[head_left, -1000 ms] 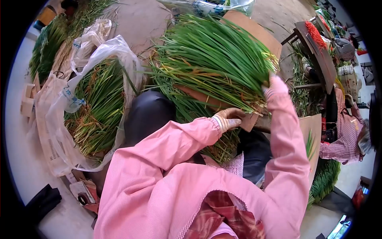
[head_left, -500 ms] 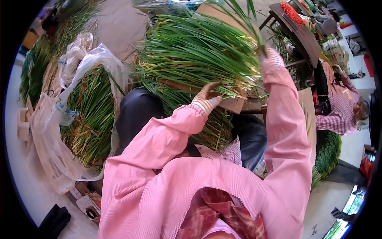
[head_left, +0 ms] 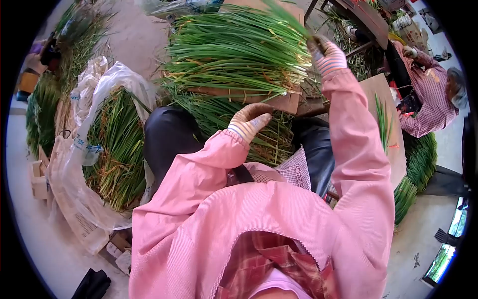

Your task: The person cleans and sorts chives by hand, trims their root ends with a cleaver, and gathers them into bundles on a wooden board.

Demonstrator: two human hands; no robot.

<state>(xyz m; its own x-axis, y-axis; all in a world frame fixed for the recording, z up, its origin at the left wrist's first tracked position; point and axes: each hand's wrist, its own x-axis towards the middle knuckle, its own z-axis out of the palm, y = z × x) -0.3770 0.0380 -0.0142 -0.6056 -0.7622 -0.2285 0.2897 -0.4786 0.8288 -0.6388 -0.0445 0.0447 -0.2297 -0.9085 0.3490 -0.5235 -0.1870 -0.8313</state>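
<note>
My right hand (head_left: 326, 54), in a striped glove with dark, stained fingers, is closed around the pale ends of a small bunch of chives (head_left: 285, 16). Its leaves point up and to the left, smeared by motion. Below it lies a wide pile of chives (head_left: 229, 47) on a brown board (head_left: 286, 103), white ends to the right. My left hand (head_left: 251, 121), gloved alike, hovers just below the pile's near edge. Its fingers and thumb stretch to the right, slightly apart, with nothing visible between them. More chives (head_left: 271, 142) lie under it, between my knees.
On the left stands a clear plastic bag (head_left: 72, 164) filled with chives (head_left: 117, 149). To the right, a board (head_left: 371, 94) carries a few green leaves. A co-worker in a checked shirt (head_left: 432, 97) sits beyond it, near stacked green bundles (head_left: 420, 157). A wooden bench (head_left: 363, 20) stands at upper right.
My left hand has drawn back from the near edge of the pile, its fingers closer together. My right hand, still holding chives, sits slightly higher and further left in view, which has shifted.
</note>
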